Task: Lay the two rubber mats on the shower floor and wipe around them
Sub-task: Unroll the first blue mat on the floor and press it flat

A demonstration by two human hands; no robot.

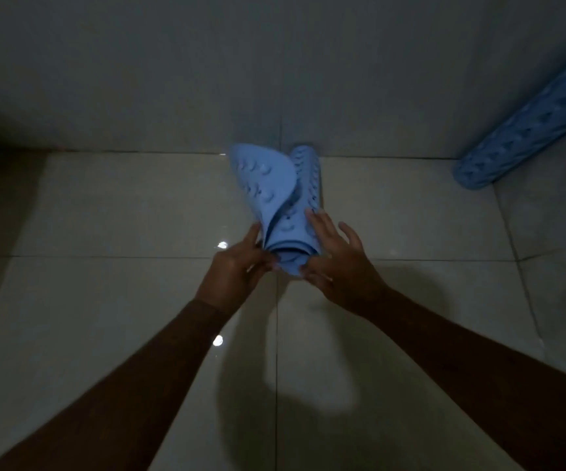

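- First mat point(285, 205): blue rubber with raised nubs, still mostly rolled. It is held low over the shower floor point(104, 300), its far end toward the foot of the wall point(274, 62). Whether that end touches the tiles I cannot tell. One loose flap is peeled up and leftward.
- Left hand point(237, 263): fingers curled, pinching the near edge of the loose flap.
- Right hand point(332, 256): fingers spread and fairly straight, pressed along the side of the roll, thumb at its near end.
- Second mat point(526, 141): rolled tight, leaning in the right corner, well apart from the hands, untouched.
- Progress, by my reading: early. Unrolling has begun, but neither mat lies flat. No cloth is in view, and the wiping is not started.
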